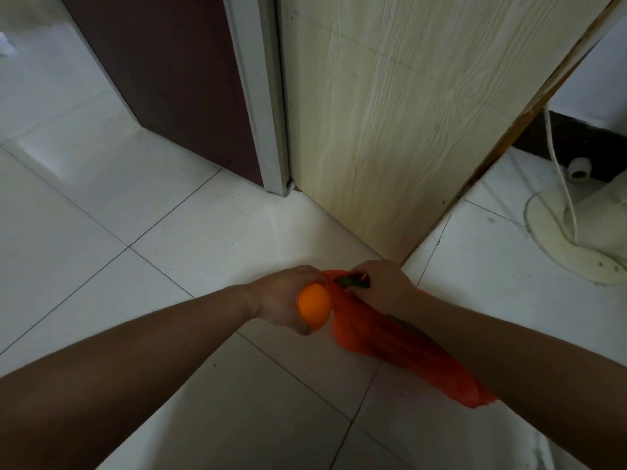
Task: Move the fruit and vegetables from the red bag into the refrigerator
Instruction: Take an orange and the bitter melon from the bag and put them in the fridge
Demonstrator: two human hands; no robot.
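So we've got both hands down low over the tiled floor. Our left hand is wrapped around an orange, fingers curled over the top and the thumb underneath, so it's a proper full grip, and the orange sits right against the bag's open end. The red bag lies on the floor just in front of the bottom corner of the pale wood panel and stretches back toward the floor's lower right under our right forearm. Our right hand is bunched up at the bag's mouth with its fingers curled on the plastic. A dark green veg pokes out right beside those fingers; we honestly can't tell if they're pinching it too or only the bag. A dark brown door stands off to the left of the panel, and a fan base with a white cord sits by the floor's right edge.
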